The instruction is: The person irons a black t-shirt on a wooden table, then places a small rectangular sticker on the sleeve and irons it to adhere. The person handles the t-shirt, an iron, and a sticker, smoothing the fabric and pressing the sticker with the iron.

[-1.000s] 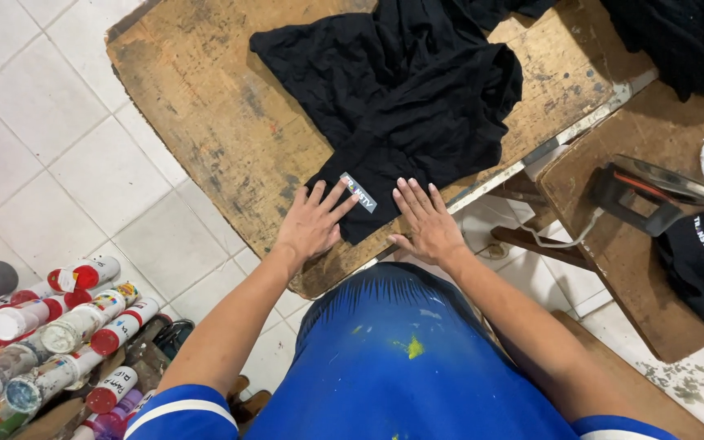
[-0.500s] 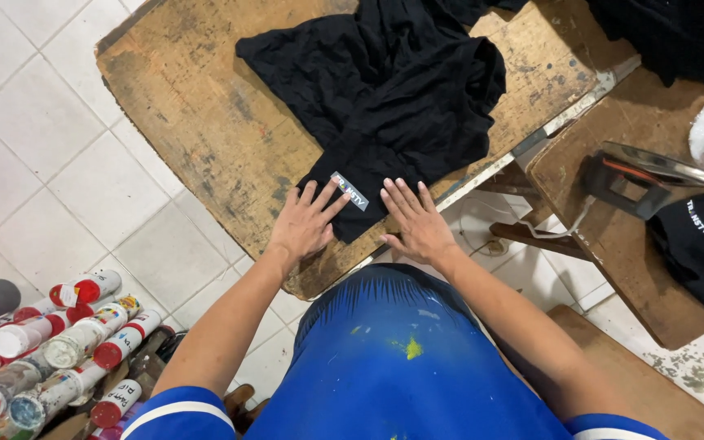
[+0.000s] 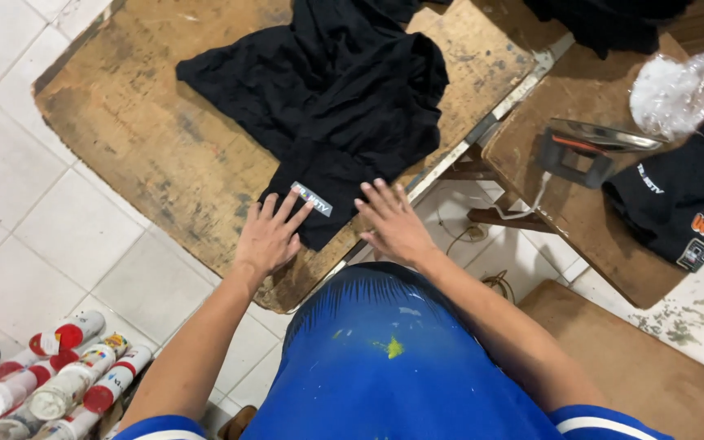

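Neither hand has a grip on anything: both lie flat, palms down and fingers spread, at the lower centre of the frame. The left hand point(image 3: 269, 236) rests half on the worn wooden surface point(image 3: 140, 138) and half on the near edge of the black garment point(image 3: 327, 98), its fingertips just beside a small grey label point(image 3: 312, 199) sewn on the cloth. The right hand point(image 3: 393, 222) presses on the garment's lower right corner, right at the edge of the surface, close to the left hand but not touching it. The garment lies crumpled and partly folded across the middle of the board, reaching up to the top of the frame. To the right, on a second brown surface point(image 3: 564, 220), sits a dark flat tool with a metal plate point(image 3: 584, 151), a bunch of clear plastic wrap point(image 3: 682, 90) in the upper right, and another black garment with orange print point(image 3: 686, 204) at the right edge. In the lower left corner, on the white tiled floor point(image 3: 34, 220), lie several red-and-white spray cans point(image 3: 59, 375). The person's blue, paint-flecked shirt point(image 3: 393, 367) fills the bottom centre.
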